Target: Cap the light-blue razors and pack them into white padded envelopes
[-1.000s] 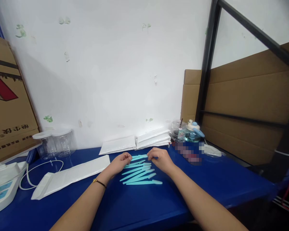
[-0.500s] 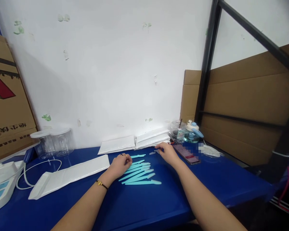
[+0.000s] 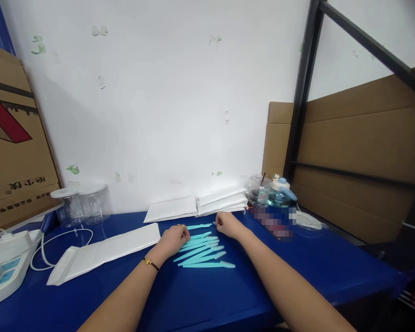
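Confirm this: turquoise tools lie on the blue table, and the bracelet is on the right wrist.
Wrong side: the head view shows the bracelet on the left wrist. The turquoise tools do lie on the blue table.

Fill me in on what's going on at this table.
A person is handling turquoise razors, which lie in a rough row on the blue table. The left hand is over the left ends of some. The right hand has its fingertips at a small clear piece near the farthest razor; whether it is pinched is unclear. A long white packet lies to the left.
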Tool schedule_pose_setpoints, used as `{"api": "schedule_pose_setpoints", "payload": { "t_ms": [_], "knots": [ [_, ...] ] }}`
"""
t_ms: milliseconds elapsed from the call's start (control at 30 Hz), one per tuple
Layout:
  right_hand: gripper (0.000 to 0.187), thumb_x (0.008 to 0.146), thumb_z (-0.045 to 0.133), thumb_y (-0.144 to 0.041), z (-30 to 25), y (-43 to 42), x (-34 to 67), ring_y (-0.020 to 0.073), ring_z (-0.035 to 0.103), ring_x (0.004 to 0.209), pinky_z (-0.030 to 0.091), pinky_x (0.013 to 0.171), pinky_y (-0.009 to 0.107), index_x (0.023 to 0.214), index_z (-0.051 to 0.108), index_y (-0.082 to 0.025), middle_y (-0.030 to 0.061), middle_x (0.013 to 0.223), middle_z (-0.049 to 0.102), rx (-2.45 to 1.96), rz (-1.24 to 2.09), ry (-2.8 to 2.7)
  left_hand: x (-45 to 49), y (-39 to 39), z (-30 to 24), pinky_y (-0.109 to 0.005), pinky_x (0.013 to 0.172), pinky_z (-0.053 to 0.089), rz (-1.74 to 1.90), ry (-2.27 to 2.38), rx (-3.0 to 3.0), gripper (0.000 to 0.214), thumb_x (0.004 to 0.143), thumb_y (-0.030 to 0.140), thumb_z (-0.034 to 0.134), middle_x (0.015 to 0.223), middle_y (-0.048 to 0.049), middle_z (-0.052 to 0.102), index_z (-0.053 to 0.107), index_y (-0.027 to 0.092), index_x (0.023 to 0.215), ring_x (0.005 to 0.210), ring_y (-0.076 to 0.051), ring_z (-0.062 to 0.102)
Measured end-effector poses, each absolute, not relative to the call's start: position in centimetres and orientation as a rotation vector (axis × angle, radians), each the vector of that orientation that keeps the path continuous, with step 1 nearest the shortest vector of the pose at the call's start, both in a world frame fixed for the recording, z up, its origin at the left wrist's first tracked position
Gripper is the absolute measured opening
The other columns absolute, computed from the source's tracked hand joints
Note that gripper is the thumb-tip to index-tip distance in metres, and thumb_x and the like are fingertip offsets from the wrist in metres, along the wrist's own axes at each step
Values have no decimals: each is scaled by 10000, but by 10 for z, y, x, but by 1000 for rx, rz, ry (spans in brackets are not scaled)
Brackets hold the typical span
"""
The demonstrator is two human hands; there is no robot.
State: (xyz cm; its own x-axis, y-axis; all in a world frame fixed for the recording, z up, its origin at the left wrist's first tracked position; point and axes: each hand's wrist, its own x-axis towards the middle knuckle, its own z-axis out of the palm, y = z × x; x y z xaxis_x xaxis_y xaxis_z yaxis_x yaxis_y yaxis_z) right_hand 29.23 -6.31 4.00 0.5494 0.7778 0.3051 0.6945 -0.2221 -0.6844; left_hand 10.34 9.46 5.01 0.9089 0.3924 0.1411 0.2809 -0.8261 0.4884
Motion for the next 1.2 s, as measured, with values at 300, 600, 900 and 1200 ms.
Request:
{"api": "schedule_pose_setpoints", "payload": {
  "t_ms": [300, 600, 900, 1200],
  "knots": [
    [294, 710, 639, -384, 56, -80, 283, 170, 685, 616, 517, 522, 240, 876, 489, -194, -17, 640, 647, -1433, 420, -933, 101, 94, 56, -253, 633, 357, 535, 272, 2419, 244, 878, 412, 353, 722, 8, 531, 483, 207, 850, 660, -157, 470],
    [312, 637, 752, -399, 70, -83, 272, 156, 657, 629, 426, 486, 203, 774, 597, -166, 8, 629, 668, -1187, 386, -878, 97, 90, 64, -241, 586, 301, 398, 186, 2428, 465, 884, 523, 317, 659, 18, 483, 640, 196, 809, 611, -145, 414],
    [289, 647, 753, -389, 73, -82, 264, 115, 569, 533, 359, 470, 209, 767, 628, -158, -10, 578, 626, -1171, 358, -900, 94, 83, 69, -228, 554, 289, 301, 181, 2420, 527, 862, 580, 311, 606, 35, 398, 636, 169, 802, 568, -122, 346],
    [281, 644, 755, -384, 68, -79, 261, 109, 555, 523, 344, 478, 218, 774, 644, -162, -19, 585, 623, -1209, 411, -957, 93, 82, 69, -226, 585, 323, 263, 143, 2398, 518, 860, 578, 319, 656, 22, 457, 636, 171, 806, 600, -124, 376]
  ]
}}
